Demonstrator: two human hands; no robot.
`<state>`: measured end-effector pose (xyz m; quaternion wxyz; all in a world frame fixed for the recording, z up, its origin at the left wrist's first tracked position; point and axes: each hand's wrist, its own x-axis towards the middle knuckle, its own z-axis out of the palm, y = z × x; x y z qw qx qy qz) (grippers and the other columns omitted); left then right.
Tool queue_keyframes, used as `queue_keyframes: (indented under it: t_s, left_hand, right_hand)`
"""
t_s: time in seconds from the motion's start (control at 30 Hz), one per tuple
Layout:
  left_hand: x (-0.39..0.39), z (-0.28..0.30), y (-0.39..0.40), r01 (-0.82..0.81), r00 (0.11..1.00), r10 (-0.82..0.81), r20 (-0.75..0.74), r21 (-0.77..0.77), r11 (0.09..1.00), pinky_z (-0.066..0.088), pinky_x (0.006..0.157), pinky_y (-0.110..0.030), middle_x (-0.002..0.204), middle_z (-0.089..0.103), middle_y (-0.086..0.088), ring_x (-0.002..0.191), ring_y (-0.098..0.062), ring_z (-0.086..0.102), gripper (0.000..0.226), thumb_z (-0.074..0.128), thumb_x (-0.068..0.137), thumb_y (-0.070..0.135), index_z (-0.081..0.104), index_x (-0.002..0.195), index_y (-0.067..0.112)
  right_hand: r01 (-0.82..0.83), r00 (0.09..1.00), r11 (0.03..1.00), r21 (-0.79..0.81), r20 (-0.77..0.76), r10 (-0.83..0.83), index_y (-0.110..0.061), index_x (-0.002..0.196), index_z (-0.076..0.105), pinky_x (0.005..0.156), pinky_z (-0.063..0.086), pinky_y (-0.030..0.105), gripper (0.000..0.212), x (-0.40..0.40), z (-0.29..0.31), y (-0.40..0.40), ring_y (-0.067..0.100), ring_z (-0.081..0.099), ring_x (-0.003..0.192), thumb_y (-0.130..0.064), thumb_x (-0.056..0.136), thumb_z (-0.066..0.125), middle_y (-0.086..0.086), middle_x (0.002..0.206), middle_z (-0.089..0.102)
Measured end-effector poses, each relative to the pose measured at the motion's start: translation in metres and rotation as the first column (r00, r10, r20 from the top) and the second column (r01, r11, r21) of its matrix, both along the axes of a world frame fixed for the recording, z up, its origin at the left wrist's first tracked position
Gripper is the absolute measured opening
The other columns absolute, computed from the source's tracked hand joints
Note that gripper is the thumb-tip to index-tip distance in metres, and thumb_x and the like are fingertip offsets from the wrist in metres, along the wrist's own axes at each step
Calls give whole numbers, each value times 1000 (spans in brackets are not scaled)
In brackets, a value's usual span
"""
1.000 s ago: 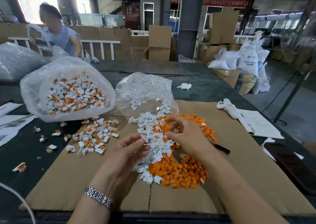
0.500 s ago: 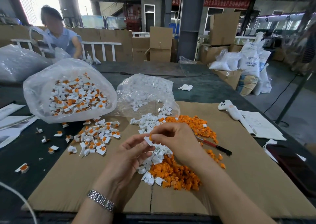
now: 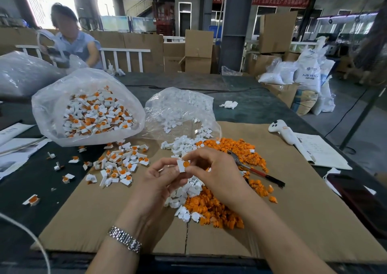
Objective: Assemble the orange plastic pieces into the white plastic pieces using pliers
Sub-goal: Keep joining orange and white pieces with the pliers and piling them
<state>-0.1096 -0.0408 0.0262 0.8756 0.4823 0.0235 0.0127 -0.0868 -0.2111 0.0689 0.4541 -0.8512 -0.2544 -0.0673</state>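
Head view. Far left of the grip: open bag of finished parts (image 3: 88, 108), white with orange seated; likely the output bin. Nearer, still left of the hands: loose finished pieces (image 3: 120, 164) scattered on the cardboard sheet (image 3: 88, 217), probably dropped there for later bagging.

Left hand (image 3: 161, 181): fingers curled, thumb and fingertips pinching a white piece (image 3: 180, 165) upright between both hands, open face toward the camera, presumably to present the socket. Right hand (image 3: 211, 173): thumb and forefinger closed on an orange piece (image 3: 186, 164), pressing it into the white piece. Orange sits on the white; whether fully seated I cannot tell.

Beneath and beyond the grip: mixed stock, white pieces (image 3: 184, 146) and orange pieces (image 3: 213, 208), heaped within reach. Right of the grip: pliers (image 3: 254, 171) lying on the orange heap, unheld, handle pointing right. Judgement: hand-start now, pliers squeeze next.
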Motion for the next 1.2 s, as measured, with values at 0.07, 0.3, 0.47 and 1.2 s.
queue_keyframes:
  t_s: [0.07,0.3,0.47,1.2]
  left_hand:
    - [-2,-2,0,7,1000,-7,0,-1,1000,62,71,-27,97,76,-23,86,-28,77,11,72,80,6,78,89,8]
    - [-3,-6,5,3,998,0,-65,44,999,62,78,-29,109,75,-26,101,-35,76,23,90,71,16,80,90,9]
    - [-1,-3,4,-35,994,47,-96,123,992,59,66,-23,102,78,-19,88,-21,76,24,87,71,22,82,91,10]
    - [6,-3,10,-112,977,147,-155,218,970,59,63,-21,95,78,-20,86,-27,78,25,90,63,19,83,85,11]
  right_hand:
    - [7,999,999,-51,50,-5,-24,108,73,82,52,23,18,0,-1,1,6,61,85,-19,91,72,-9,91,65]
    - [31,986,991,-134,164,-8,-20,112,73,87,52,32,20,-2,-8,4,7,62,88,-22,92,72,-5,94,66]
    - [63,979,986,-155,202,-30,-21,112,73,85,52,28,20,-3,-12,6,6,61,86,-23,93,71,-5,96,66]
    - [427,890,761,-489,77,-450,-18,123,56,93,50,35,46,40,-17,-41,17,56,107,-52,93,63,2,119,58]
